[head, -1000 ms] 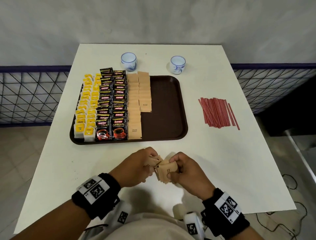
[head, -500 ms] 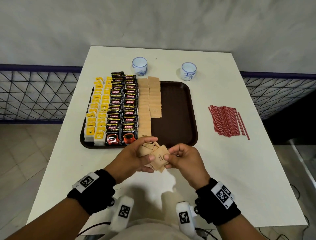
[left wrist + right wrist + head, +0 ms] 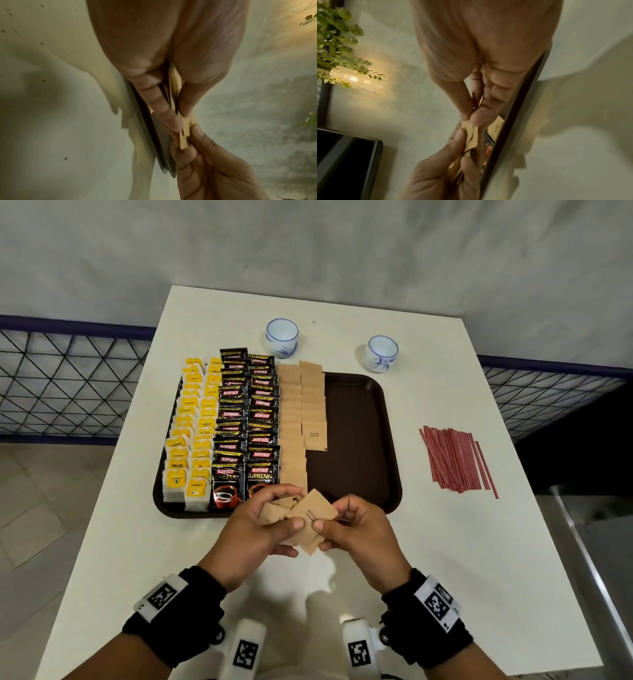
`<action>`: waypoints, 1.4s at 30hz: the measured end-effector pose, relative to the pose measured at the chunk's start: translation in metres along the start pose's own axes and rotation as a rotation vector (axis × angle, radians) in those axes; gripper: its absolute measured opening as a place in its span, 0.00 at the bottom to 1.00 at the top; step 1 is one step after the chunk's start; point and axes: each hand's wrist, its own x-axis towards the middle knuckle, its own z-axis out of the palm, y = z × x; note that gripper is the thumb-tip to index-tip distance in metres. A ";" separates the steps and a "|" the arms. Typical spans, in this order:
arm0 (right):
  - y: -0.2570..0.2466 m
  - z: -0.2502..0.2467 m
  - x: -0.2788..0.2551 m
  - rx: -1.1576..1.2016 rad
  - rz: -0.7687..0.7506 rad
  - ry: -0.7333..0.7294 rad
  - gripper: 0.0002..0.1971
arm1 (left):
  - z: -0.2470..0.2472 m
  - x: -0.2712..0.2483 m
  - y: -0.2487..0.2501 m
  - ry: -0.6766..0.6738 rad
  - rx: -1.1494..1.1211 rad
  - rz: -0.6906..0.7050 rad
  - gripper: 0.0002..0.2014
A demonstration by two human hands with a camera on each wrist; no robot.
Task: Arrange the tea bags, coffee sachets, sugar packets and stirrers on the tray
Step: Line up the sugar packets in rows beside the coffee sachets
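A dark brown tray (image 3: 359, 436) holds rows of yellow tea bags (image 3: 191, 433), black coffee sachets (image 3: 248, 419) and brown sugar packets (image 3: 301, 409). Just over the tray's near edge, my left hand (image 3: 270, 522) grips a small stack of brown sugar packets (image 3: 274, 510). My right hand (image 3: 346, 529) pinches the top sugar packet (image 3: 313, 517) between thumb and fingers. The wrist views show both hands' fingers closed on the packet edges (image 3: 185, 134) (image 3: 470, 135). Red stirrers (image 3: 452, 458) lie in a pile on the table right of the tray.
Two white-and-blue cups (image 3: 282, 337) (image 3: 381, 352) stand beyond the tray's far edge. The white table (image 3: 462, 542) ends at a wall behind. A mesh railing (image 3: 68, 385) runs on the left and right.
Both hands have moved forward from the near part of the table to the tray's near edge, carrying the sugar packets. The top packet has slid out to the right.
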 end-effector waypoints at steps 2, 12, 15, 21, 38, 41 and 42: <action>0.000 0.003 0.004 0.023 0.004 0.002 0.06 | -0.001 0.002 0.000 0.045 -0.014 0.006 0.18; -0.026 -0.006 0.046 0.003 -0.060 0.147 0.07 | -0.023 0.006 0.006 0.055 0.025 -0.034 0.21; -0.043 -0.026 0.083 -0.153 -0.060 0.227 0.07 | -0.034 0.004 0.005 0.060 0.047 -0.049 0.22; -0.059 -0.028 0.135 -0.427 0.058 0.191 0.08 | -0.048 -0.001 0.003 -0.017 0.042 -0.065 0.23; -0.056 -0.001 0.159 -0.645 0.078 0.274 0.03 | -0.055 0.003 0.001 -0.067 0.070 -0.101 0.24; -0.054 0.001 0.159 -0.688 0.071 0.295 0.04 | -0.055 0.003 0.000 -0.066 0.069 -0.096 0.25; -0.054 0.002 0.160 -0.696 0.066 0.299 0.04 | -0.055 0.002 0.000 -0.067 0.070 -0.095 0.25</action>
